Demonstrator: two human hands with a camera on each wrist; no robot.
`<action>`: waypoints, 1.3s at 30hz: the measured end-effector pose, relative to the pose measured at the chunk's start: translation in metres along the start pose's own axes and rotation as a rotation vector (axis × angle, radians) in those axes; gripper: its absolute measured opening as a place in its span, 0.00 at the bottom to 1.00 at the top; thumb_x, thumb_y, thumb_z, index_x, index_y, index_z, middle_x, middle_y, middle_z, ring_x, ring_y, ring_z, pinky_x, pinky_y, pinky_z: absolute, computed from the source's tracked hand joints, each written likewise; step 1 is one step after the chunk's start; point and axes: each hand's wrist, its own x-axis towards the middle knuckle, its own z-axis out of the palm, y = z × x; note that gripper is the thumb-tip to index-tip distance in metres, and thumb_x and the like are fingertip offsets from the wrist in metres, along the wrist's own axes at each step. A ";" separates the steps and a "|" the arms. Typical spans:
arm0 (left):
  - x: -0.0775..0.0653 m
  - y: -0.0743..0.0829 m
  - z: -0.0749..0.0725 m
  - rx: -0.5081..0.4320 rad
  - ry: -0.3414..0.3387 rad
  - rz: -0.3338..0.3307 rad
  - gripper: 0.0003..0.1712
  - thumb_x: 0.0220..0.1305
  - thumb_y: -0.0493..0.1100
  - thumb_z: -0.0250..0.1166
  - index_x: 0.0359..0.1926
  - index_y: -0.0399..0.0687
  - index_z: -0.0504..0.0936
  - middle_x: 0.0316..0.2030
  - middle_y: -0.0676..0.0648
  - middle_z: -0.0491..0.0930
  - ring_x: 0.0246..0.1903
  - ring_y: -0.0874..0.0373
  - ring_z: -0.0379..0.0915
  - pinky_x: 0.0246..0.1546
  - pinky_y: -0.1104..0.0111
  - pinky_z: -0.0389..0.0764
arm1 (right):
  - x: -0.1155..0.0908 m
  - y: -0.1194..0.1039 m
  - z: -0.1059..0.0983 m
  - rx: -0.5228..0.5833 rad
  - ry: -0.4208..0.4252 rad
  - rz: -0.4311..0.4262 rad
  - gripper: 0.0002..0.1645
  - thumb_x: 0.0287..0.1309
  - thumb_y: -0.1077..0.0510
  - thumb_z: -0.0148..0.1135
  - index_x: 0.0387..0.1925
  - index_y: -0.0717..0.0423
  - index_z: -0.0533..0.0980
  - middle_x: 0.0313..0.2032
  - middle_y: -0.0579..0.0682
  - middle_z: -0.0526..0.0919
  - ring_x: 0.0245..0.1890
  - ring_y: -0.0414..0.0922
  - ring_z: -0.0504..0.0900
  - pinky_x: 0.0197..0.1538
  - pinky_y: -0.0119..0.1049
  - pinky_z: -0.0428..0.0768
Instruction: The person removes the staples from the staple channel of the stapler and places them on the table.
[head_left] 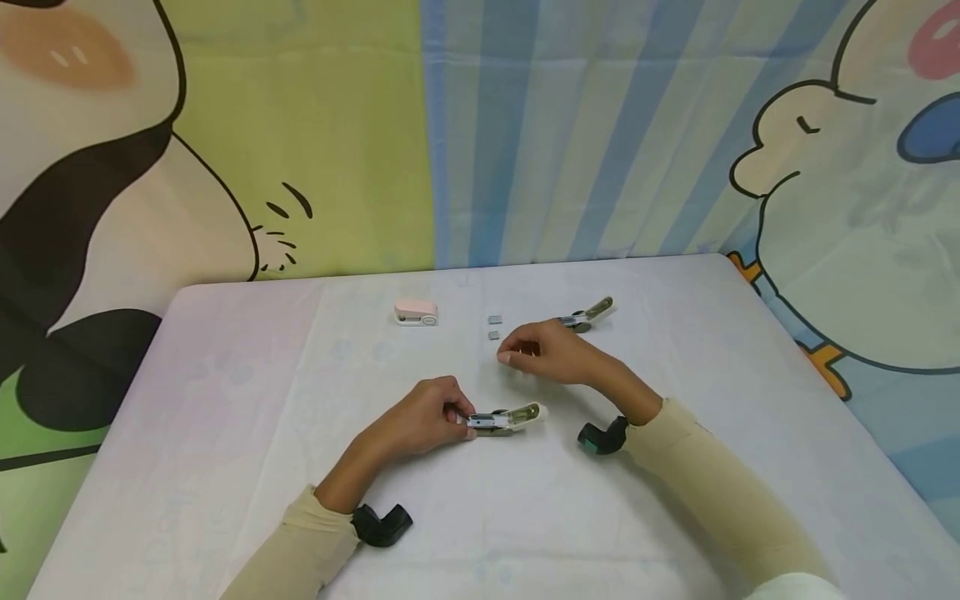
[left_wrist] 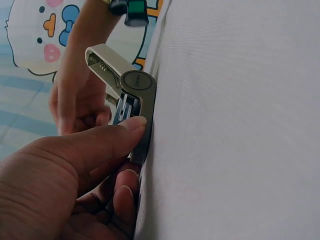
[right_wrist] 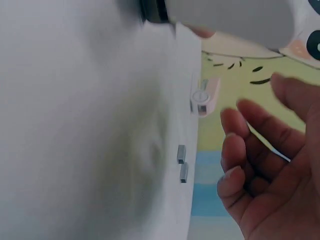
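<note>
My left hand (head_left: 423,417) pinches the base of a dark-grey and cream stapler (head_left: 527,413) between thumb and fingers, at the front of the table's middle. In the left wrist view, this stapler (left_wrist: 142,102) has its top arm swung up, exposing the metal staple channel (left_wrist: 125,107). Up and to the right, my right hand (head_left: 558,352) hovers over the cloth with loosely bent fingers. The right wrist view shows this hand (right_wrist: 265,155) holding nothing. Just beyond its fingertips lie two small staple strips, a far one (head_left: 495,319) and a nearer one (head_left: 493,335).
A second stapler (head_left: 600,308), also opened up, lies behind my right hand, which partly covers it. Toward the back left stands a pink and white stapler (head_left: 416,312). A white cloth covers the table (head_left: 300,467), and a patterned curtain (head_left: 360,167) hangs behind its back edge.
</note>
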 end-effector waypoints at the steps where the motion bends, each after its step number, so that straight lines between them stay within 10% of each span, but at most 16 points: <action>1: 0.000 0.000 0.000 0.002 0.001 0.002 0.08 0.52 0.38 0.75 0.34 0.45 0.86 0.28 0.53 0.74 0.27 0.62 0.70 0.29 0.69 0.74 | -0.006 -0.002 0.000 0.002 -0.023 -0.022 0.13 0.67 0.51 0.60 0.45 0.53 0.83 0.29 0.40 0.79 0.26 0.41 0.71 0.29 0.35 0.71; 10: 0.000 -0.001 0.001 0.004 0.008 0.019 0.09 0.51 0.38 0.75 0.34 0.45 0.86 0.28 0.52 0.74 0.27 0.62 0.70 0.28 0.69 0.74 | -0.048 -0.008 -0.005 0.058 -0.131 -0.117 0.22 0.58 0.49 0.70 0.50 0.56 0.81 0.39 0.45 0.83 0.32 0.39 0.76 0.35 0.37 0.74; 24: 0.003 -0.001 0.005 0.011 0.048 0.032 0.07 0.51 0.39 0.75 0.33 0.47 0.85 0.27 0.52 0.73 0.26 0.62 0.69 0.27 0.69 0.73 | -0.061 -0.001 -0.004 -0.011 -0.051 -0.225 0.09 0.58 0.60 0.69 0.41 0.51 0.84 0.34 0.37 0.81 0.29 0.36 0.75 0.33 0.35 0.75; 39: 0.050 0.008 0.013 0.049 0.114 0.174 0.09 0.60 0.37 0.68 0.42 0.39 0.86 0.34 0.52 0.77 0.32 0.64 0.73 0.35 0.71 0.77 | -0.071 0.016 -0.041 -0.086 0.090 -0.115 0.12 0.59 0.62 0.67 0.46 0.56 0.83 0.36 0.40 0.80 0.28 0.39 0.72 0.30 0.37 0.75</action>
